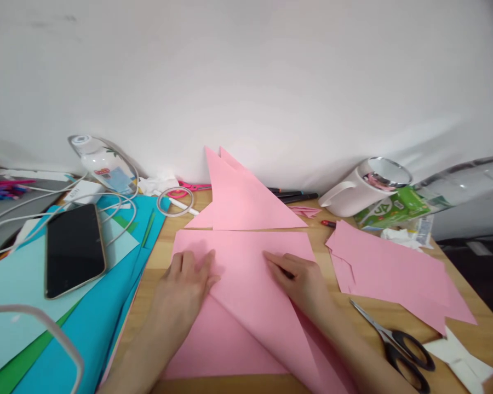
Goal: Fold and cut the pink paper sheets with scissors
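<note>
A large sheet of pink paper [246, 306] lies in front of me, with one layer folded over the other along a slanting edge. My left hand [191, 276] presses on its left side, fingers spread and bent, the thumb near the upper end of that slanting edge. On the right side, my right hand [298, 276] rests on the same sheet, thumb and forefinger tips brought together against the paper. Just beyond the sheet, a folded pink paper shape [242, 197] with pointed tips leans up against the wall.
Black-handled scissors [394, 345] and pink paper pieces [394, 268] lie to the right, below a white mug [357, 191] and a green packet [394, 208]. At left, a phone [74, 249] and white cables rest on blue paper [94, 323]. A bottle [107, 167] leans behind.
</note>
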